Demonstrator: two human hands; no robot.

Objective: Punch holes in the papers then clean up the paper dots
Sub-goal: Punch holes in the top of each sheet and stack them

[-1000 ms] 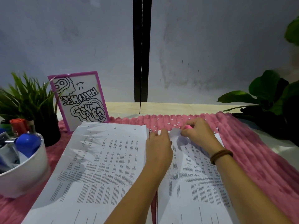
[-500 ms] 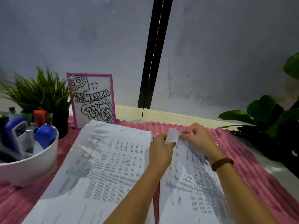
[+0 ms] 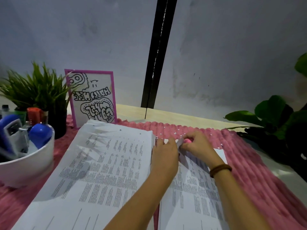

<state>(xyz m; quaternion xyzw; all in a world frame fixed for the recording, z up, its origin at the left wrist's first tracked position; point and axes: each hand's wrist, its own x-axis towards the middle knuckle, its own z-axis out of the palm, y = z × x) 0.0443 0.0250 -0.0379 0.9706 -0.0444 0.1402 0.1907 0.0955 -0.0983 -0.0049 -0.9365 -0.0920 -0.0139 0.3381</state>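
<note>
Both hands work at the far edge of the right stack of papers (image 3: 196, 188). The right hand (image 3: 197, 146) is curled round a small pink punch (image 3: 188, 140), which sits just beyond the lifted far corner of the top sheet (image 3: 181, 145). The left hand (image 3: 164, 155), just left of it, seems to pinch that same sheet, steadying it. The sheet's long axis runs near to far, so the punch meets its short far edge. The left stack (image 3: 103, 163) already shows holes along its far edge. Paper dots (image 3: 177, 130) lie scattered on the pink cloth (image 3: 249, 163) beyond both hands, not yet cleaned up.
</note>
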